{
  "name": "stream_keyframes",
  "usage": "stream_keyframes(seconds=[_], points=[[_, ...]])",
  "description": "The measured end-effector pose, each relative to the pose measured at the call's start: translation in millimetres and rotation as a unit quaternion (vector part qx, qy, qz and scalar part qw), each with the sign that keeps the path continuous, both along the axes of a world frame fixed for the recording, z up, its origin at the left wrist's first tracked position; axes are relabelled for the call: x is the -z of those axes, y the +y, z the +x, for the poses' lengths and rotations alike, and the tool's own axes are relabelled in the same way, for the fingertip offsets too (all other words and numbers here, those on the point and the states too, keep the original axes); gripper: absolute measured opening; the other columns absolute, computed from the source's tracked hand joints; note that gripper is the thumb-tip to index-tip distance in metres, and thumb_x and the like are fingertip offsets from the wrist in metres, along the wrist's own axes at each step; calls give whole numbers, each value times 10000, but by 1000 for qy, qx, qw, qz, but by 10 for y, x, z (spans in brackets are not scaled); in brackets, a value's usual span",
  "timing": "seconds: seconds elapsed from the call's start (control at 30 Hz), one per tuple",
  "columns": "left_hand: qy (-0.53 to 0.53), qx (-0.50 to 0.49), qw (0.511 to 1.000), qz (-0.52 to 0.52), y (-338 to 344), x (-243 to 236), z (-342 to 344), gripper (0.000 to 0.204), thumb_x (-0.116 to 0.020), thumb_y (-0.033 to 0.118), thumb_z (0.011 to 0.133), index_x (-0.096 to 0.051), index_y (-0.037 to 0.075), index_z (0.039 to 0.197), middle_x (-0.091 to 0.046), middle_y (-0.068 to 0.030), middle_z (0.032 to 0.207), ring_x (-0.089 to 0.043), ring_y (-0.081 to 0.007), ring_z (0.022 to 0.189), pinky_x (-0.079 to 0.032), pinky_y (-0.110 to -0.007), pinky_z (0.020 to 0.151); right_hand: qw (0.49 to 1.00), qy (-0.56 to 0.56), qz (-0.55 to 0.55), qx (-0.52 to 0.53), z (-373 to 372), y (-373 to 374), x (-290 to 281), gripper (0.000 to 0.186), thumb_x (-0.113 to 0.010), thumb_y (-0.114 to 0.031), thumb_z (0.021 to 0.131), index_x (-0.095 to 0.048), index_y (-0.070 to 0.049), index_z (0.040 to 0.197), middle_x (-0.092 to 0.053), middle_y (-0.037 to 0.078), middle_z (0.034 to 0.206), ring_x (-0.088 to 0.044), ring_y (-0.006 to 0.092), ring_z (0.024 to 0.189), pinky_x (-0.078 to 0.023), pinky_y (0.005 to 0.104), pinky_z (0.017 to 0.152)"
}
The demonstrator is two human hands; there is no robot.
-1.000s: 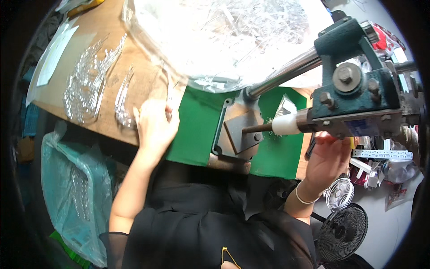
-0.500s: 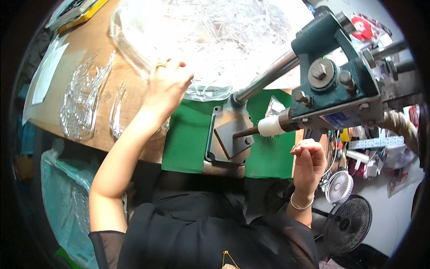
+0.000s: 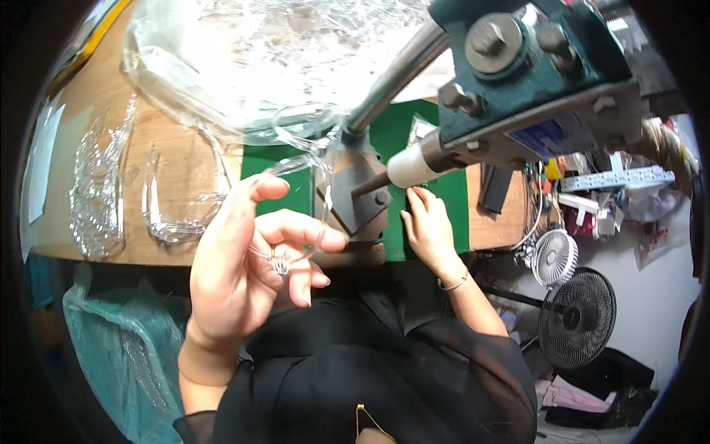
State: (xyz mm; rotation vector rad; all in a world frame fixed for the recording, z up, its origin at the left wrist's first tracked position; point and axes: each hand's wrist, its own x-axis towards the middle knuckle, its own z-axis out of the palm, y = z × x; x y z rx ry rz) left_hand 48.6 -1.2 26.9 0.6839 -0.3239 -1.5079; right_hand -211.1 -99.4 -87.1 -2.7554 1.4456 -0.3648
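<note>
My left hand [image 3: 244, 259] is raised in front of the table's edge, palm partly turned up, with its fingers curled round a clear plastic looped piece [image 3: 328, 200]. The piece has a small ribbed end near the palm and bends upward past the fingertips. To the right, my right hand [image 3: 433, 233] reaches over the green mat [image 3: 455, 214], fingers stretched and thumb apart. Its fingertips are close to small shiny bits beside the hand press [image 3: 532, 96]. The press's white-collared rod points at a square metal plate [image 3: 359, 203] on the base.
A large plastic bag [image 3: 185, 81] of clear pieces covers the back of the table. Piles of clear plastic pieces [image 3: 100, 192] lie at the left. A black box-like object [image 3: 495, 187] is on the right. Two fans [image 3: 577, 317] stand beyond the table, and a teal bag-lined bin [image 3: 118, 348] is at lower left.
My left hand has come back from the big bag toward me, now with a clear plastic looped piece. My right hand has moved left and forward onto the mat, its fingers straightened.
</note>
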Motion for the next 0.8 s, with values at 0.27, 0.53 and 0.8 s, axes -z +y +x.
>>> stream_keyframes(seconds=[0.27, 0.53, 0.8], points=[[-68, -96, 988, -103, -28, 194, -466, 427, -480, 139, 874, -325, 0, 1246, -508, -131, 1137, -465, -62, 624, -460, -238, 641, 950, -263, 131, 108, -152, -235, -33, 166, -588, -92, 758, -571, -13, 903, -560, 112, 850, -539, 215, 775, -440, 301, 692], [-91, -73, 986, -122, 59, 309, -516, 420, -553, 138, 841, -415, -42, 1195, -550, -107, 1027, -522, -86, 782, -443, -217, 738, 936, -303, 118, 136, -200, -191, 278, 100, -634, -77, 727, -574, -19, 782, -533, 68, 728, -520, 175, 672, -436, 280, 618], [-113, -3, 986, -121, 63, 379, -629, 513, -562, 38, 817, -336, -3, 1276, -485, -136, 1172, -566, -106, 805, -467, -200, 665, 972, -211, 50, 90, -161, -261, 318, 106, -637, -110, 718, -567, -41, 756, -518, 67, 702, -482, 202, 688, -393, 307, 632]])
